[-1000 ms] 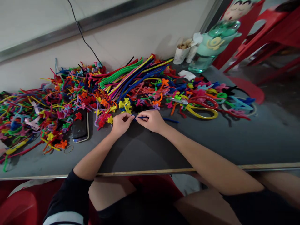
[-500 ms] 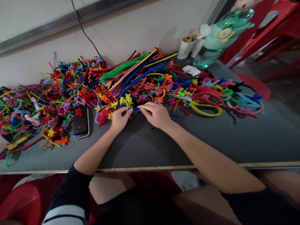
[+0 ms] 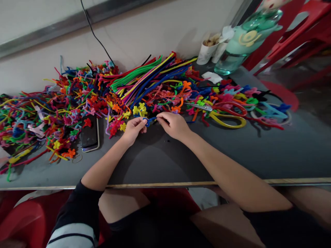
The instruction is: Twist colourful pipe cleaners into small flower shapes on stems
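Between my hands, just above the table, is a blue pipe cleaner point(image 3: 152, 119) with a small loop bent at its left part. My left hand point(image 3: 134, 129) pinches the looped part between thumb and fingers. The other part is pinched in the fingertips of my right hand point(image 3: 173, 125). Right behind my hands lie yellow pipe-cleaner flowers point(image 3: 140, 109) and pink ones. Scissors point(image 3: 217, 111) with a red and a yellow handle rest to the right of my right hand, blades pointing left.
A large heap of coloured pipe-cleaner pieces point(image 3: 64, 113) spreads along the wall, topped by a bundle of straight pipe cleaners point(image 3: 150, 77). A phone point(image 3: 89, 134) lies at left. Paper cups point(image 3: 207, 51) and a green bottle point(image 3: 232, 51) stand at the back right.
A small loop now shows in the blue pipe cleaner at my left fingertips. My left hand has turned slightly, and the gap between my hands is a little wider.
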Demonstrator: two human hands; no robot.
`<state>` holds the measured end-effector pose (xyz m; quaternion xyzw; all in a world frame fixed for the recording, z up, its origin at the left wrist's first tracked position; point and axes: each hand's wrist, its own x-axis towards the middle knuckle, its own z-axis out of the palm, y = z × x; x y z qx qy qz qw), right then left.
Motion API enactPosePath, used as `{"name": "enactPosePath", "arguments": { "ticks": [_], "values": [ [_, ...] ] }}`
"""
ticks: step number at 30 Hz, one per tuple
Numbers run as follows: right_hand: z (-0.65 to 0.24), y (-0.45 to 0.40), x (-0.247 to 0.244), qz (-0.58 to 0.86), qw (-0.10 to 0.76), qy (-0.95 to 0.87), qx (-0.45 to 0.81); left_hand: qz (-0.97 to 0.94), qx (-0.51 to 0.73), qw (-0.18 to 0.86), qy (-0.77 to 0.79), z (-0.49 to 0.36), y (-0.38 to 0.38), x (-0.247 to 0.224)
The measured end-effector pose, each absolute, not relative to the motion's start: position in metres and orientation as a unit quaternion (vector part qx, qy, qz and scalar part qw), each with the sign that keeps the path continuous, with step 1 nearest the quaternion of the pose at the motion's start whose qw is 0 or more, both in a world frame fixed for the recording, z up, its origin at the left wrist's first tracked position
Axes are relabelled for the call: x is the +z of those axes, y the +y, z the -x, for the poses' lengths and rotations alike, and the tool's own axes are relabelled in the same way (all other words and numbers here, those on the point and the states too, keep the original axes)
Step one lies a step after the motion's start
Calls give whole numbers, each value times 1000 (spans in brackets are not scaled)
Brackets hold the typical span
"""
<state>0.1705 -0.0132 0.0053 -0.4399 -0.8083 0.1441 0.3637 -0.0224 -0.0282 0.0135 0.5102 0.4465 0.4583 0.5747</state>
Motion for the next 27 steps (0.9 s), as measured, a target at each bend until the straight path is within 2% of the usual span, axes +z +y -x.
{"name": "enactPosePath", "arguments": {
  "ticks": [6,11,17,27],
  "values": [
    [-170,-13,5,440,429,-777,134,-550,418,589,418,22,-27,14],
    [-163,-18,9,410,454,-761,217,-642,335,583,370,22,-28,14],
    [-155,-24,10,414,440,-743,288,-648,359,546,390,21,-28,9],
    [-156,-29,13,391,454,-753,274,-589,451,462,487,18,-29,6]
  ]
}}
